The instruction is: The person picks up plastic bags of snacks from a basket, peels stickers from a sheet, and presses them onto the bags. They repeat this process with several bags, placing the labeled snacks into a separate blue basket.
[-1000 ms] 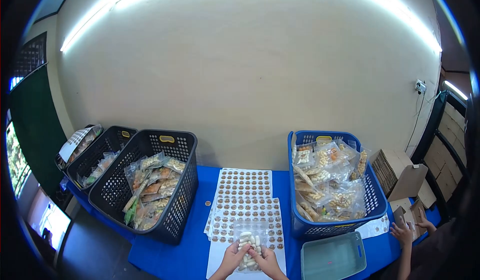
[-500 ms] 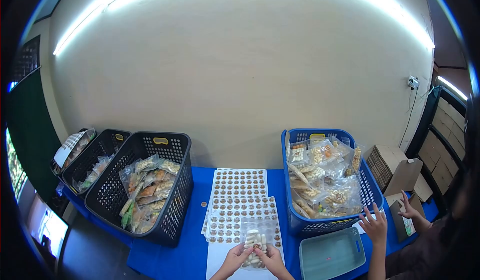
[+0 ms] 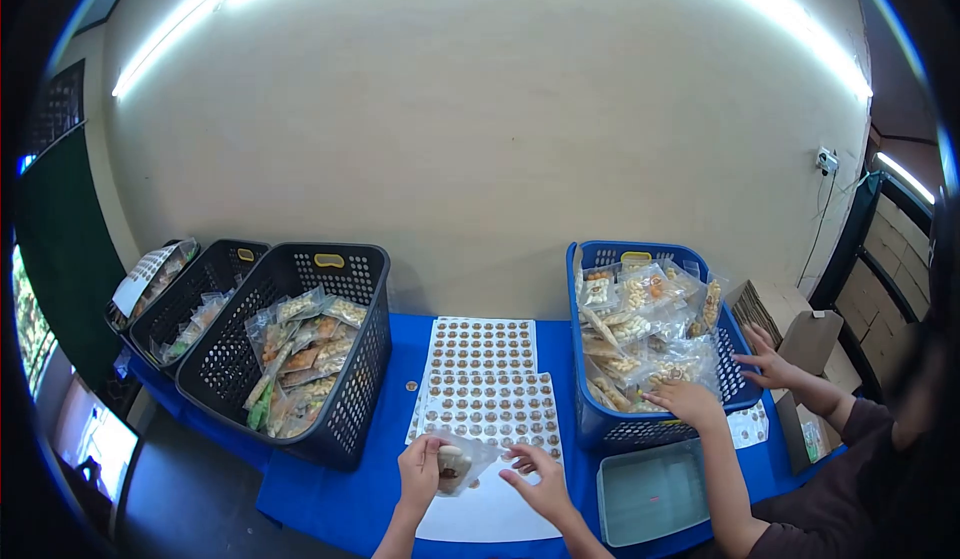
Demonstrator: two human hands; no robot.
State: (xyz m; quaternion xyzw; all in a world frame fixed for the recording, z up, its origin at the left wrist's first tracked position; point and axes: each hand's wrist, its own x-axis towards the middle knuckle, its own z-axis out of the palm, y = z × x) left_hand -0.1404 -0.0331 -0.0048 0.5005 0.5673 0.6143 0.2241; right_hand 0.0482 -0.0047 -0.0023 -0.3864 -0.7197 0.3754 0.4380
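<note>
My left hand (image 3: 420, 477) grips a clear plastic bag (image 3: 456, 467) of white pieces by its left side. The bag is tilted, and a brown round sticker shows on its front. My right hand (image 3: 540, 479) is just to the right of the bag's edge, thumb and fingers apart, with nothing visibly held. Under both hands lie overlapping white sheets (image 3: 482, 359) printed with rows of small round brown stickers. The lower part of the top sheet is bare white.
A black basket (image 3: 360, 389) of filled bags stands left, with more baskets beyond it. To the right is a blue basket (image 3: 620, 434) of bags. A co-worker's hands (image 3: 690, 401) reach to it. A translucent tray (image 3: 650, 499) sits in front; cardboard (image 3: 810, 344) stands far right.
The bag was held upright in both hands; now only my left hand holds it, further left and tilted. My right hand has let go. The co-worker's hands moved onto the blue basket.
</note>
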